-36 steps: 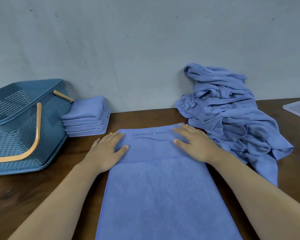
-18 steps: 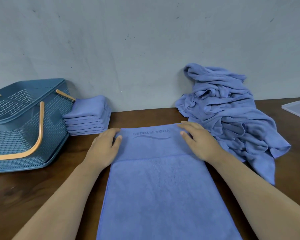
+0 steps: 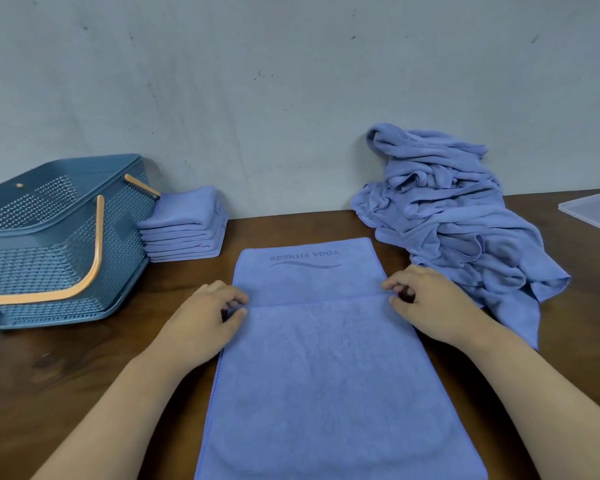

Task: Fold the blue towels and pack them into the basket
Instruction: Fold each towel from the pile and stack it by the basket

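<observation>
Pinching both side edges of the flat towel (image 3: 326,358) at its fold line.

I see my left hand (image 3: 212,317) and right hand (image 3: 430,303) with fingers curled, each grip closed on one edge where the towel's upper layer ends. It lies flat on the worktop (image 3: 66,375), printed end far. A stack of folded towels (image 3: 184,226) sits far left, just beside the tilted basket (image 3: 59,237). A loose heap of towels (image 3: 458,230) lies far right against the wall, a clear lid (image 3: 596,213) beyond it.
</observation>
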Demonstrator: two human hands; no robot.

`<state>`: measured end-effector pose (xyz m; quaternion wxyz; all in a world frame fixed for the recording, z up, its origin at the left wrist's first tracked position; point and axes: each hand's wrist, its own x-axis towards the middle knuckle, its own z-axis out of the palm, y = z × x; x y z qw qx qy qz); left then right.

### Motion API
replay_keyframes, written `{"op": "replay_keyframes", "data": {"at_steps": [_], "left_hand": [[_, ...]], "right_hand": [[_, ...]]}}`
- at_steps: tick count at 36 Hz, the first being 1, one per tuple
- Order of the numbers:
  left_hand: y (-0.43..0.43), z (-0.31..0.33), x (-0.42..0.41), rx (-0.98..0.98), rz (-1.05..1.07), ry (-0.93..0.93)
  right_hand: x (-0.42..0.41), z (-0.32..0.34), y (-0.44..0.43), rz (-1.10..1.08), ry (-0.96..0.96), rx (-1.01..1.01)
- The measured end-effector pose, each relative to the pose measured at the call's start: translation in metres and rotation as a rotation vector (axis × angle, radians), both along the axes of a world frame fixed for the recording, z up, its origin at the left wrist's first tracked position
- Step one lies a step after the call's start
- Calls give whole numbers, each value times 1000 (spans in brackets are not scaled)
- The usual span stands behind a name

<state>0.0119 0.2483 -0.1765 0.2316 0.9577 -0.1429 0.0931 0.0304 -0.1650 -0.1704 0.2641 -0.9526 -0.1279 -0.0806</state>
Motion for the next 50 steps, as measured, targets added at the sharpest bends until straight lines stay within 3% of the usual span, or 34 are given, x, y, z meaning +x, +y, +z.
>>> {"op": "replay_keyframes", "data": {"at_steps": [15,23,31,38,42,50], "left_hand": [[-6,9,1,-44,128,117],[9,7,3,-383,-40,220],[19,10,2,-455,-178,358],[21,16,-3,-420,-122,323],[20,26,-10,-560,-156,296],[4,47,-8,-852,-182,70]], "right_hand": [[6,4,8,-81,86,-10],[2,8,-4,64,193,344],[0,14,-11,119,238,295],[-4,19,-9,62,217,338],[-6,23,-9,43,181,480],[3,35,10,-11,68,829]]}}
